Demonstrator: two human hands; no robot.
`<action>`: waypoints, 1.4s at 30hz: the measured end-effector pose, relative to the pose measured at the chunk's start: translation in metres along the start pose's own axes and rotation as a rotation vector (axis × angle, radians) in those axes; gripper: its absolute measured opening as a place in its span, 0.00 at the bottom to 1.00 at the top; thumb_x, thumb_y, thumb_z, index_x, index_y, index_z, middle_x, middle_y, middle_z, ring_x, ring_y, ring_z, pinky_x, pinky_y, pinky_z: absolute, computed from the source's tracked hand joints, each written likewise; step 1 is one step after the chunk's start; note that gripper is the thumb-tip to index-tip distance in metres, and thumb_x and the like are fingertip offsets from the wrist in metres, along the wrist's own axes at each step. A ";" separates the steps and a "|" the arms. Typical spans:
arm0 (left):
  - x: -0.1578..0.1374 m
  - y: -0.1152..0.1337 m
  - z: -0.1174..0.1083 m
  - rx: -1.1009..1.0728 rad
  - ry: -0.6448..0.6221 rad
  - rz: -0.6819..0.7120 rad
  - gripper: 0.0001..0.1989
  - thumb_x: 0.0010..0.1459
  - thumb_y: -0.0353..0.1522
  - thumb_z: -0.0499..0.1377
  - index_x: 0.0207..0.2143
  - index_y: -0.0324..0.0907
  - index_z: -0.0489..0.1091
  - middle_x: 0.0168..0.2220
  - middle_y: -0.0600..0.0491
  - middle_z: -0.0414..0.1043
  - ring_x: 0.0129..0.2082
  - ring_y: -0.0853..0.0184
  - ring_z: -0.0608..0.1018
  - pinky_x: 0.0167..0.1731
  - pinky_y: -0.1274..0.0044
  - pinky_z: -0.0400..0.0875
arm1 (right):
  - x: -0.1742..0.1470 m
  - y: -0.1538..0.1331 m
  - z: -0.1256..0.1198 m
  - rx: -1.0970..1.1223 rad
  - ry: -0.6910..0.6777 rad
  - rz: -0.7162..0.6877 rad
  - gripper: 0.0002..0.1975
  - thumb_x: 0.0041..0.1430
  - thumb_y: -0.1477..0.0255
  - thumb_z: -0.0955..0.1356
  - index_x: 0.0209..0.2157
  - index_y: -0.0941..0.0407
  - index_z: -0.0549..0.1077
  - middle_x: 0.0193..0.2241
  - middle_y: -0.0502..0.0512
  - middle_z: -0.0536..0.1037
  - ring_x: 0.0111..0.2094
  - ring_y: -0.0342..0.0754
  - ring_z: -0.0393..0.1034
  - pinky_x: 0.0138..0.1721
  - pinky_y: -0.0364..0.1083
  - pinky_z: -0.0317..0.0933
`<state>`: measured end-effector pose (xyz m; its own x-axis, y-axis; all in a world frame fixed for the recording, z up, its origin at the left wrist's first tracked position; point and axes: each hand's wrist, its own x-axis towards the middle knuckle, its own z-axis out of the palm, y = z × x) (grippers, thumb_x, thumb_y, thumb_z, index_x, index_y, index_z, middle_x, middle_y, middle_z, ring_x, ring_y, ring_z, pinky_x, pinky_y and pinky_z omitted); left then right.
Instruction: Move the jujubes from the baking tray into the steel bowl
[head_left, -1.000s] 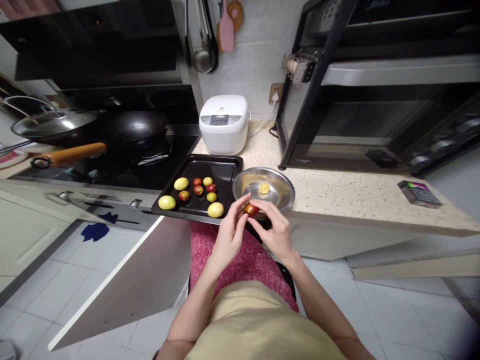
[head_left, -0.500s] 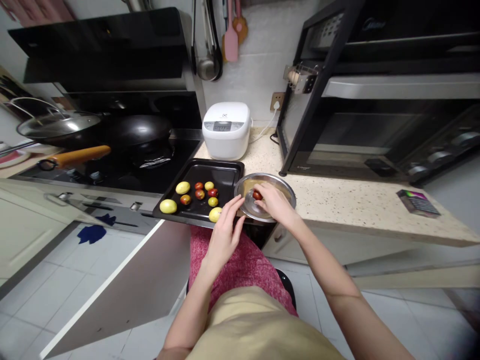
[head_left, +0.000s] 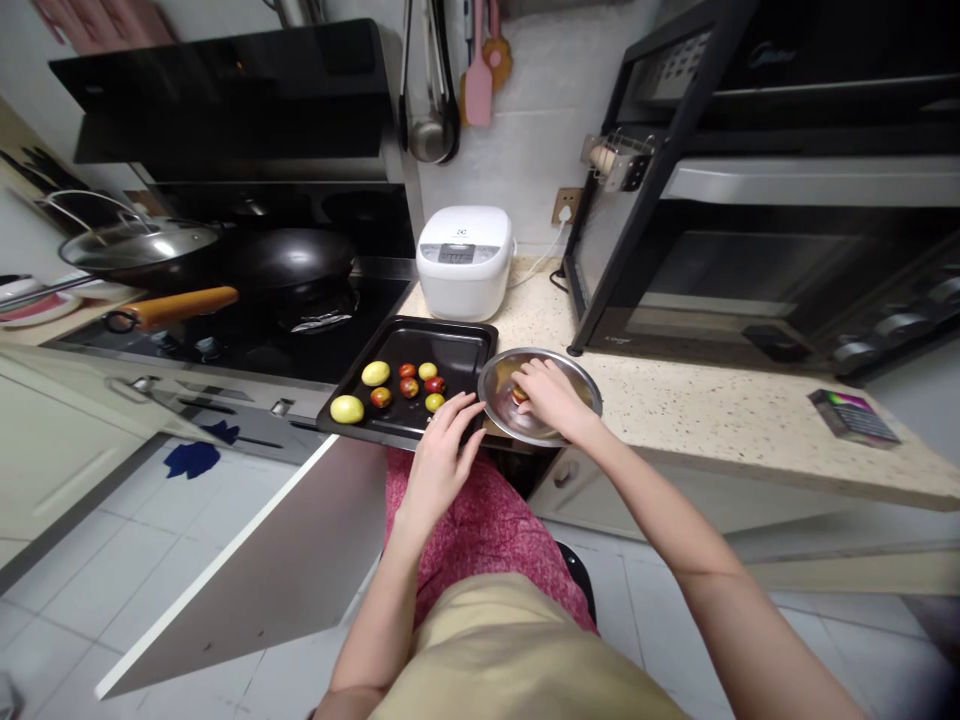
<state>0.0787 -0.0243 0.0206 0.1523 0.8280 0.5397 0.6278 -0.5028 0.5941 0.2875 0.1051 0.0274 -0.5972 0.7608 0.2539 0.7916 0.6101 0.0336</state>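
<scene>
My right hand reaches down into a shallow metal bowl, fingers closed around a reddish-brown jujube that they partly cover. Left of the bowl is a black baking tray. Several red-brown and green jujubes lie on it, among them a mottled one, beside yellow egg-shaped fruits such as a larger one near the front left corner. Over the tray's front right corner hovers my left hand, fingers stretched and slightly apart, holding nothing. It hides that part of the tray.
Behind the tray stands a white rice cooker. A wok and a lidded pan sit on the stove to the left. An oven and a small dark box are at right. A cabinet door hangs open below.
My right fingers have closed further over the jujube in the bowl. The yellow fruit beside my left hand is now hidden behind it. The whole view has shifted slightly.
</scene>
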 end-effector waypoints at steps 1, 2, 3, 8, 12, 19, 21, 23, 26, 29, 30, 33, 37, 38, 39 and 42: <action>0.000 -0.002 -0.002 0.011 0.000 -0.015 0.17 0.71 0.32 0.55 0.60 0.47 0.69 0.63 0.44 0.70 0.66 0.58 0.71 0.66 0.61 0.65 | -0.002 0.001 -0.001 0.003 0.004 0.003 0.12 0.52 0.77 0.77 0.40 0.56 0.78 0.40 0.63 0.80 0.46 0.62 0.71 0.48 0.56 0.62; 0.000 -0.005 -0.005 0.023 0.002 -0.034 0.17 0.71 0.32 0.55 0.60 0.47 0.70 0.62 0.44 0.71 0.65 0.58 0.71 0.66 0.60 0.65 | -0.004 0.001 -0.004 0.007 0.010 0.007 0.13 0.52 0.77 0.77 0.40 0.56 0.78 0.41 0.63 0.80 0.47 0.62 0.71 0.48 0.56 0.62; 0.000 -0.008 -0.007 0.037 0.006 -0.055 0.16 0.71 0.32 0.55 0.59 0.46 0.70 0.62 0.44 0.70 0.65 0.57 0.71 0.66 0.60 0.65 | -0.006 0.001 -0.006 0.013 0.017 0.013 0.13 0.53 0.76 0.77 0.41 0.56 0.78 0.41 0.63 0.80 0.47 0.62 0.71 0.48 0.56 0.62; 0.000 -0.031 -0.021 0.109 0.075 -0.120 0.16 0.72 0.32 0.53 0.58 0.44 0.71 0.62 0.44 0.71 0.64 0.58 0.72 0.66 0.61 0.65 | -0.035 -0.002 -0.025 0.126 0.149 0.059 0.12 0.61 0.73 0.72 0.47 0.54 0.76 0.43 0.61 0.79 0.49 0.61 0.71 0.51 0.57 0.62; 0.008 -0.056 -0.032 0.189 0.001 -0.095 0.16 0.72 0.30 0.51 0.57 0.42 0.73 0.60 0.44 0.73 0.61 0.58 0.74 0.64 0.60 0.67 | -0.071 -0.017 -0.028 0.278 0.372 0.122 0.10 0.69 0.67 0.67 0.49 0.53 0.75 0.47 0.61 0.79 0.52 0.60 0.70 0.51 0.57 0.62; 0.028 -0.079 -0.040 0.233 -0.274 -0.056 0.18 0.67 0.23 0.54 0.55 0.42 0.76 0.61 0.45 0.73 0.61 0.58 0.75 0.64 0.62 0.69 | -0.102 -0.043 -0.017 0.281 0.569 0.108 0.08 0.71 0.70 0.67 0.47 0.55 0.76 0.43 0.58 0.81 0.48 0.55 0.73 0.49 0.53 0.63; 0.033 -0.077 -0.039 0.264 -0.309 -0.066 0.21 0.64 0.20 0.55 0.54 0.44 0.76 0.60 0.47 0.74 0.61 0.57 0.75 0.64 0.62 0.69 | -0.104 -0.045 -0.015 0.277 0.591 0.095 0.07 0.70 0.71 0.67 0.46 0.56 0.76 0.43 0.58 0.81 0.47 0.54 0.73 0.49 0.53 0.63; 0.037 -0.075 -0.038 0.298 -0.331 -0.083 0.23 0.61 0.18 0.56 0.54 0.45 0.77 0.58 0.48 0.75 0.60 0.57 0.75 0.64 0.62 0.69 | -0.104 -0.045 -0.015 0.277 0.599 0.094 0.07 0.70 0.72 0.67 0.46 0.56 0.77 0.42 0.58 0.81 0.47 0.54 0.73 0.49 0.53 0.64; 0.039 -0.071 -0.036 0.333 -0.334 -0.118 0.24 0.61 0.18 0.56 0.54 0.47 0.76 0.58 0.48 0.75 0.59 0.55 0.76 0.62 0.63 0.70 | -0.105 -0.045 -0.015 0.288 0.604 0.102 0.07 0.70 0.72 0.67 0.45 0.56 0.77 0.41 0.58 0.82 0.46 0.54 0.73 0.48 0.53 0.64; 0.039 -0.070 -0.036 0.347 -0.339 -0.144 0.23 0.62 0.20 0.57 0.55 0.46 0.76 0.58 0.47 0.75 0.57 0.54 0.78 0.59 0.63 0.73 | -0.107 -0.046 -0.014 0.310 0.614 0.103 0.07 0.70 0.72 0.67 0.44 0.56 0.78 0.41 0.57 0.82 0.46 0.54 0.74 0.47 0.53 0.64; 0.039 -0.070 -0.036 0.347 -0.338 -0.148 0.22 0.63 0.20 0.57 0.55 0.46 0.75 0.58 0.46 0.75 0.56 0.54 0.79 0.58 0.63 0.73 | -0.107 -0.047 -0.014 0.317 0.618 0.101 0.07 0.70 0.72 0.67 0.43 0.55 0.78 0.41 0.57 0.82 0.46 0.54 0.74 0.47 0.53 0.64; 0.038 -0.067 -0.036 0.319 -0.272 -0.131 0.18 0.66 0.24 0.57 0.56 0.43 0.73 0.55 0.44 0.75 0.52 0.55 0.80 0.54 0.64 0.75 | -0.108 -0.050 -0.014 0.331 0.635 0.093 0.06 0.69 0.73 0.68 0.43 0.56 0.78 0.41 0.58 0.82 0.46 0.53 0.73 0.47 0.53 0.65; 0.032 -0.049 -0.039 0.196 -0.092 -0.034 0.17 0.69 0.27 0.55 0.58 0.43 0.70 0.54 0.45 0.73 0.54 0.59 0.78 0.55 0.67 0.73 | -0.106 -0.054 -0.014 0.354 0.634 0.089 0.06 0.69 0.75 0.68 0.43 0.56 0.78 0.40 0.57 0.82 0.45 0.53 0.74 0.47 0.53 0.65; 0.029 -0.041 -0.039 0.154 -0.067 -0.011 0.17 0.70 0.27 0.55 0.58 0.43 0.69 0.55 0.45 0.73 0.54 0.60 0.78 0.56 0.68 0.73 | -0.106 -0.056 -0.015 0.362 0.635 0.088 0.06 0.69 0.75 0.68 0.43 0.56 0.78 0.40 0.57 0.82 0.45 0.53 0.74 0.47 0.53 0.66; 0.027 -0.033 -0.038 0.107 -0.052 0.007 0.16 0.70 0.28 0.55 0.59 0.44 0.69 0.55 0.45 0.73 0.55 0.61 0.77 0.57 0.69 0.73 | -0.105 -0.058 -0.015 0.372 0.641 0.086 0.07 0.69 0.75 0.68 0.44 0.55 0.78 0.40 0.57 0.82 0.45 0.53 0.74 0.47 0.53 0.66; 0.019 -0.006 -0.027 -0.054 -0.048 0.043 0.16 0.71 0.30 0.57 0.58 0.45 0.70 0.55 0.46 0.74 0.54 0.62 0.78 0.54 0.72 0.74 | -0.102 -0.066 -0.016 0.403 0.676 0.064 0.10 0.68 0.77 0.68 0.48 0.55 0.78 0.42 0.57 0.82 0.46 0.53 0.75 0.48 0.53 0.68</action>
<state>0.0574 -0.0128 0.0435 0.2156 0.8155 0.5370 0.5781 -0.5498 0.6029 0.2978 -0.0162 0.0147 -0.2413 0.5767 0.7805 0.6370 0.7009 -0.3209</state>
